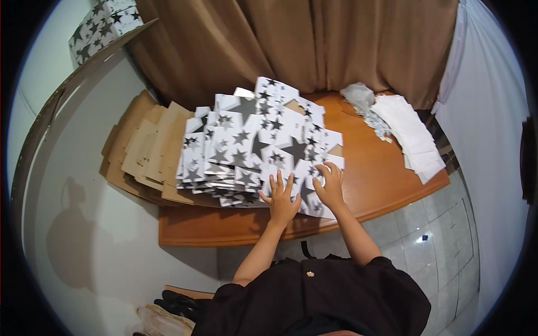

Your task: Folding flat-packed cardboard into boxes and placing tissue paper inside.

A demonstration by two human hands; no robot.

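A large, uneven pile of flat white cardboard pieces printed with dark stars (230, 139) covers the middle of the wooden table. One such star-printed piece (320, 210) lies at the pile's near side, under my hands. My left hand (283, 203) rests flat on this near side with its fingers spread. Just to its right, my right hand (330, 189) touches the cardboard with bent fingers, thumb held apart. Neither hand is closed around anything.
Plain brown cardboard sheets (147, 147) are stacked left of the pile. Toward the table's right end lie white sheets (412, 134) and a crumpled clear plastic bag (358, 96). The wooden table (196, 228) has a curved front edge. A brown curtain (297, 45) hangs behind it.
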